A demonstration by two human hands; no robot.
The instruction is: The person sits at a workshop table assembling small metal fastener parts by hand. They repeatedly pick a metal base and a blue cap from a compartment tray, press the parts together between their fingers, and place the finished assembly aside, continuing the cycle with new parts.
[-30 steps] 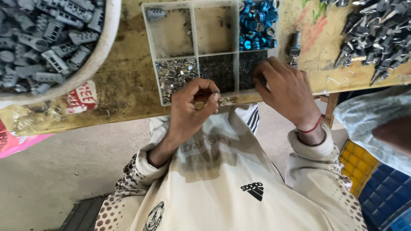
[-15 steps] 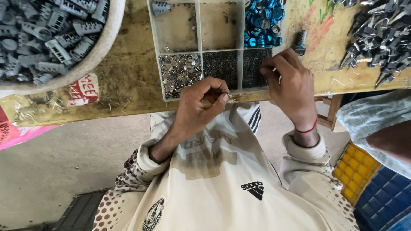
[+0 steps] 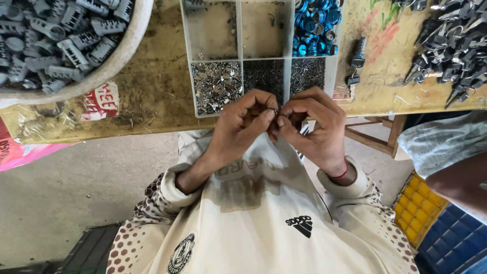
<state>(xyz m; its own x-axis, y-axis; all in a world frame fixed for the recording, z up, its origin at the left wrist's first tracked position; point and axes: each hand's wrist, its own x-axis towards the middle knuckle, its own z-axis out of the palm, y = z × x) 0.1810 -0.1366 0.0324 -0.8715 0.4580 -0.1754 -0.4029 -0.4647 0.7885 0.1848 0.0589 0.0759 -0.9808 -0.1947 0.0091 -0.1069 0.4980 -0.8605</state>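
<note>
A small metal part [image 3: 274,111] is pinched between the fingertips of both hands, just in front of the near edge of the desk [image 3: 152,101]. The fingers [image 3: 264,117] of the left hand [image 3: 238,129] are curled tightly, thumb against forefinger, closed on the part. The fingers [image 3: 291,109] of the right hand [image 3: 314,127] are bent inward in the same way and meet it from the other side, so that the two hands touch at the tips.

The hands are held over the lap, directly below the clear compartment tray [image 3: 238,30], whose near cells are filled with small metal pieces. Open room is left beside each wrist, above the floor. A bowl of grey plastic pieces [image 3: 56,35] is seen to the left, a heap of dark keys [image 3: 451,45] to the right.

Both wrists are raised, and the forearms converge from the sleeves.
</note>
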